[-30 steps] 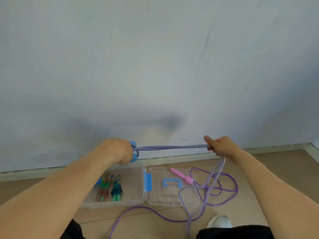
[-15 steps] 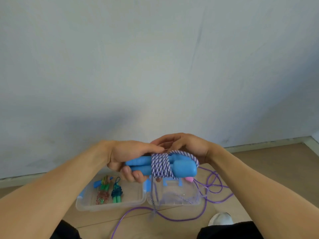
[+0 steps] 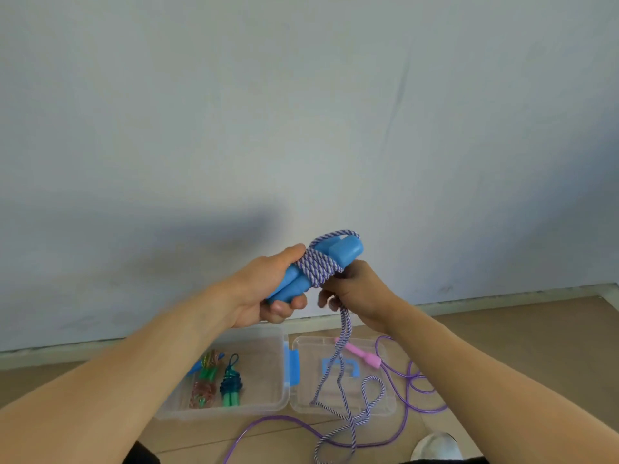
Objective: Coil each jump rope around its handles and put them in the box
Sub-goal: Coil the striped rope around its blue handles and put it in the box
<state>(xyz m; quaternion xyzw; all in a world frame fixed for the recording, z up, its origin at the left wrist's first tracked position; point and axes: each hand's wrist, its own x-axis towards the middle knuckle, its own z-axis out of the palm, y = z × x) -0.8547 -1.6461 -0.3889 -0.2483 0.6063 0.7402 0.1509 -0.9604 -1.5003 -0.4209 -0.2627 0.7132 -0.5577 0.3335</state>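
The blue handles [image 3: 321, 269], wound with striped rope [image 3: 318, 267], sit tilted in my left hand [image 3: 264, 296], its grip curled round them. My right hand [image 3: 355, 293] pinches the loose rope, which trails onto the clear box's [image 3: 231, 410] open lid [image 3: 385, 406] on the floor.

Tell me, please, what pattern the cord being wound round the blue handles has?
Purple-and-white twisted stripes on the braided cord, clearest in the head view.

Pale grey wall [image 3: 301, 112], wooden floor [image 3: 536, 346], white shoe [image 3: 435, 445] at bottom edge.
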